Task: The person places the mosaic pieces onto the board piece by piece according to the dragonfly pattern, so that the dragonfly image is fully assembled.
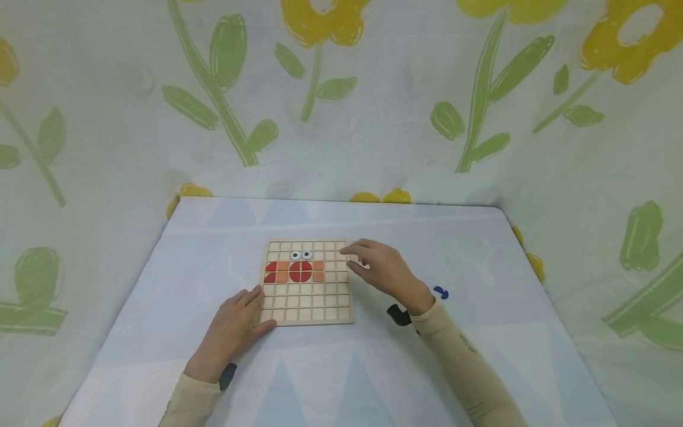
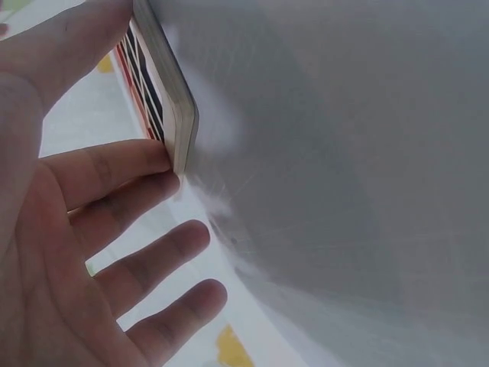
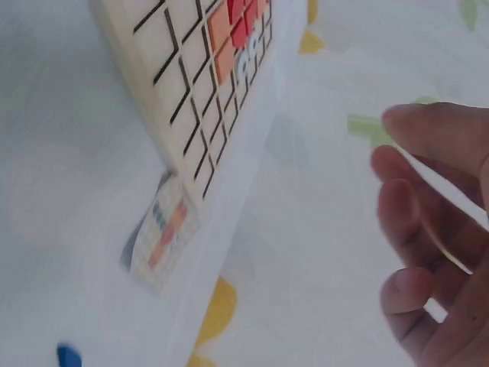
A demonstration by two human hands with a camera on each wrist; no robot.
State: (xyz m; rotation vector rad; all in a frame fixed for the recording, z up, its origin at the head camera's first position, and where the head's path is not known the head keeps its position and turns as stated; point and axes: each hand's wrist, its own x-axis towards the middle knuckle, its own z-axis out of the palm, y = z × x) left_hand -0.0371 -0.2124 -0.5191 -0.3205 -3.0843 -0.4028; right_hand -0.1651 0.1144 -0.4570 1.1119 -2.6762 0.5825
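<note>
A wooden grid board (image 1: 306,300) lies on the table with red pieces (image 1: 300,271), orange tiles (image 1: 318,271) and two eye pieces (image 1: 301,255) in its cells. At its near left corner, my left hand (image 1: 235,320) touches the left and front edges with nearly straight fingers. In the left wrist view, the thumb and first fingers meet the board's edge (image 2: 182,126). My right hand (image 1: 385,270) hovers by the board's far right side, fingers loosely bent, with nothing visible between them. Below it, a small printed card (image 3: 164,233) lies beside the board's corner.
A small blue piece (image 1: 441,292) lies on the table to the right of my right wrist. The pale blue patterned table (image 1: 256,207) meets a flowered cloth wall (image 1: 363,142) at the back, with more cloth at both sides.
</note>
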